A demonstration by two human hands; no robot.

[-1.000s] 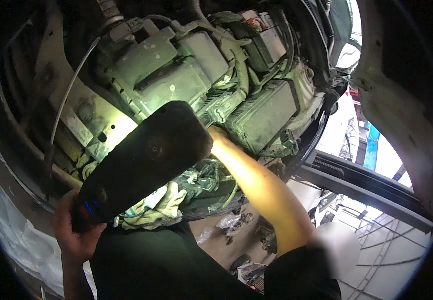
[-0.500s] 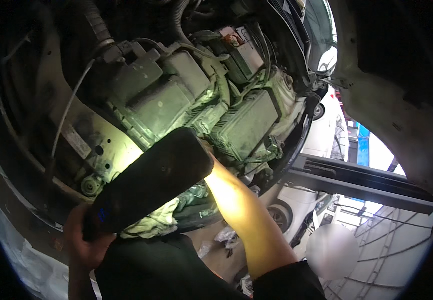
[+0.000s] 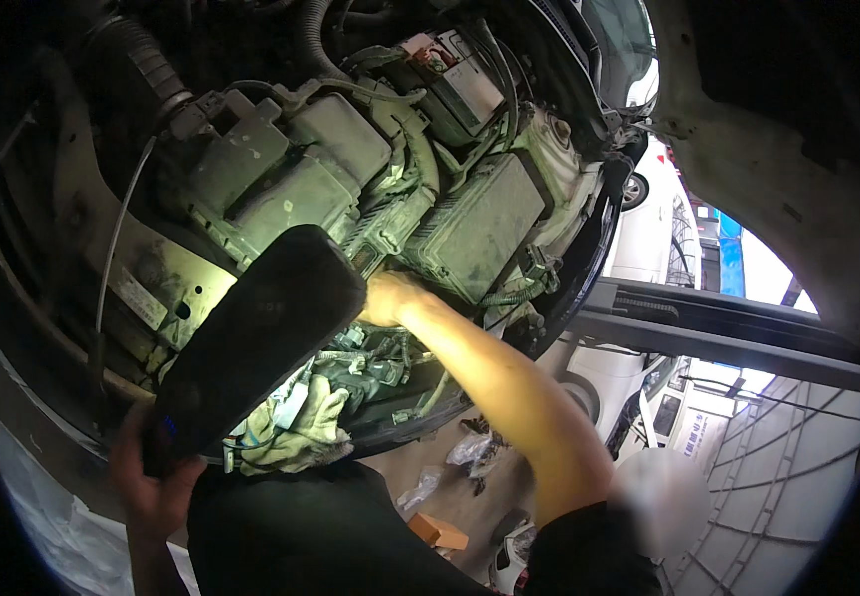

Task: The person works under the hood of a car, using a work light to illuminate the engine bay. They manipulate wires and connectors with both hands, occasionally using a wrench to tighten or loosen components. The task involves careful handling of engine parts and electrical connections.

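Black slab-shaped lamp [image 3: 261, 328] aslant above an open engine bay [image 3: 117, 233], grasped in the left hand [image 3: 156, 487]
Sits by its lower end in that hand, within a wrapped thumb-and-finger hold, close to small blue lights [image 3: 168, 427]. Seems to throw light onto the metal panel [image 3: 203, 288] beyond. Looks rigid and moderately weighty, perhaps slippery under greasy fingers; best gripped around the lower end, away from the lit side. Past its upper end, the right hand [image 3: 393, 298], beside a dusty ribbed box [image 3: 479, 223]; cannot tell whether clenched or grasping anything, with the fingertips hidden. Below, a pale crumpled cloth [image 3: 306, 432].
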